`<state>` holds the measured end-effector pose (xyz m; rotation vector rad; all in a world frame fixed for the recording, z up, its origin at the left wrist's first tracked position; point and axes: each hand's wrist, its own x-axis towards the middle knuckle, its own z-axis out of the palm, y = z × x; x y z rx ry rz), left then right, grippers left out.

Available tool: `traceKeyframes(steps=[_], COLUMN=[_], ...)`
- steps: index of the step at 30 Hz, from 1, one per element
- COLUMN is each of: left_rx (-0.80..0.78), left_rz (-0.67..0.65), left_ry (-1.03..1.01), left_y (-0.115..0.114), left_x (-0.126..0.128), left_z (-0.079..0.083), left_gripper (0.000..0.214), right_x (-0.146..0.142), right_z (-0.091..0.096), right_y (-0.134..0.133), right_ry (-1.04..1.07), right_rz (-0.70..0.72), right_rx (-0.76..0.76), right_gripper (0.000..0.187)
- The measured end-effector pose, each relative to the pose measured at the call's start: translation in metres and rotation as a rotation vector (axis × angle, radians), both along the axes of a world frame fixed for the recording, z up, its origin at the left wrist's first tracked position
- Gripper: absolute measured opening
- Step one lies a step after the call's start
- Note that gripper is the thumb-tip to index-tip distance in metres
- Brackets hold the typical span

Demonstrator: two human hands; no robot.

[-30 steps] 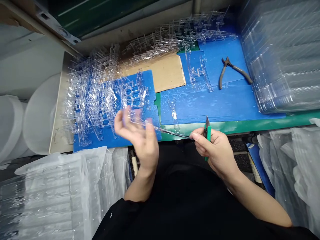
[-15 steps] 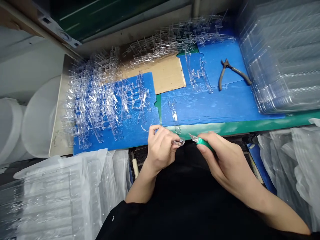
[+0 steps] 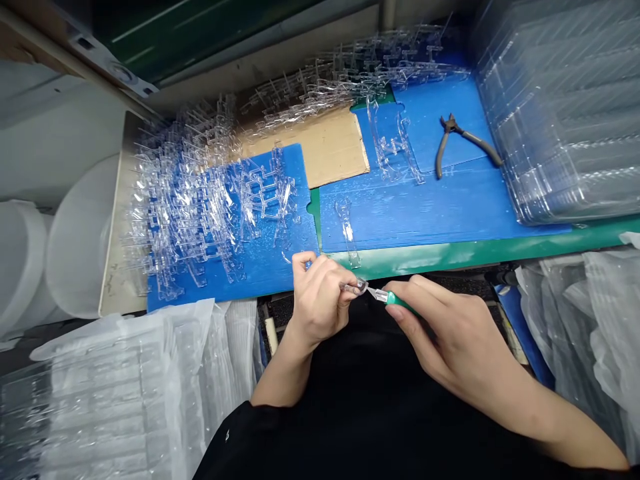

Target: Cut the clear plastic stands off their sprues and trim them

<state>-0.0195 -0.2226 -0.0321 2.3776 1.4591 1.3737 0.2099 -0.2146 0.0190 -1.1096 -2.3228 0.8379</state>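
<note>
My left hand is closed on a clear plastic part, whose rounded end sticks out past the fingertips; the rest of it is hidden in the hand. In my right hand is a craft knife with a green handle, gripped between thumb and fingers. Its pointed blade meets or almost meets the part's end; I cannot tell if they touch. Just beyond my left hand, a similar long clear part lies at the front edge of the blue sheet.
Clear moulded parts on runners pile up at the left and back. One runner piece lies near the cutting pliers. Stacked clear trays stand at right. Cardboard lies mid-table. Bagged trays fill the lower left.
My right hand has moved left and slightly down, bringing the knife blade up to the end of the clear part. My left hand has barely shifted.
</note>
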Motion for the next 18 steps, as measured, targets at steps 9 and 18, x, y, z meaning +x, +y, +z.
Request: traceKeyframes(steps=[9,18], left_rx=[-0.049,-0.103], left_rz=[-0.005,-0.041], left_ry=[0.039,0.023], left_y=[0.001,-0.003], left_x=[-0.002,-0.001], left_z=[-0.001,-0.002], left_gripper=[0.03,0.031], right_x=[-0.004,-0.015], right_z=[-0.015,-0.018], right_y=[0.013,0.031], right_ry=[-0.097,0.336], right_rz=[-0.115,-0.127], right_rx=[0.144,-0.38], right_gripper=[0.03,0.024])
